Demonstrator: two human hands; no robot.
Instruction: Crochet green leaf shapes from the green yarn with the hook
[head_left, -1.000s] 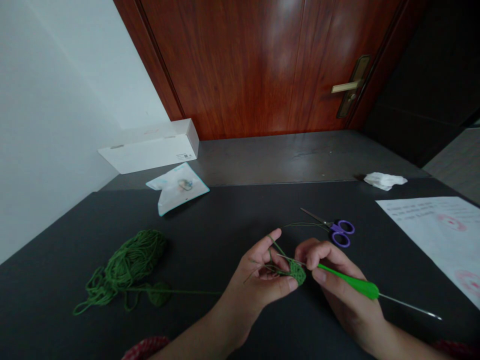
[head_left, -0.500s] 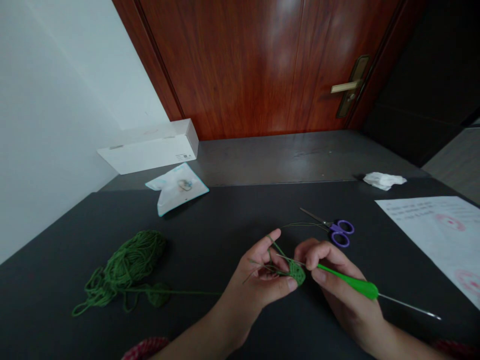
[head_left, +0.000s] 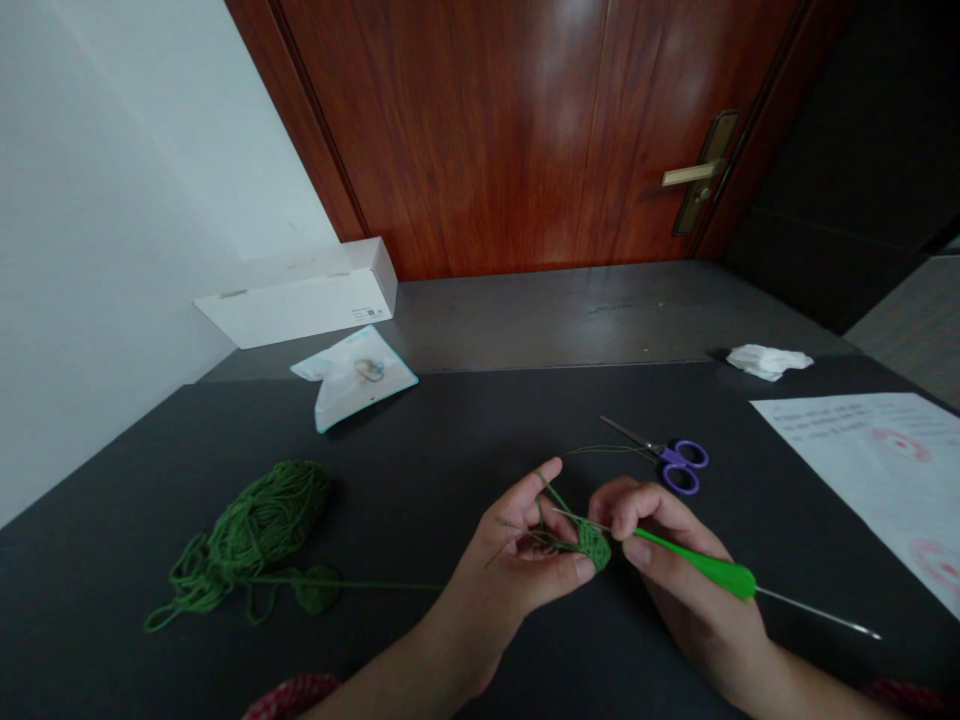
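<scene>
My left hand pinches a small piece of green crochet work between thumb and fingers, with green yarn running over its raised index finger. Thin dark strands stick out from the piece across the palm. In my right hand is a crochet hook with a bright green handle. The hook's thin front end lies at the crochet piece by the yarn, and a metal shaft extends from the handle's rear. From a loose skein of green yarn on the left, a strand runs toward my left wrist.
Purple-handled scissors lie beyond my right hand, beside a thin dark strand. A small round green piece sits by the skein. Farther back are a plastic packet and a white box. Crumpled tissue and a printed sheet are at right.
</scene>
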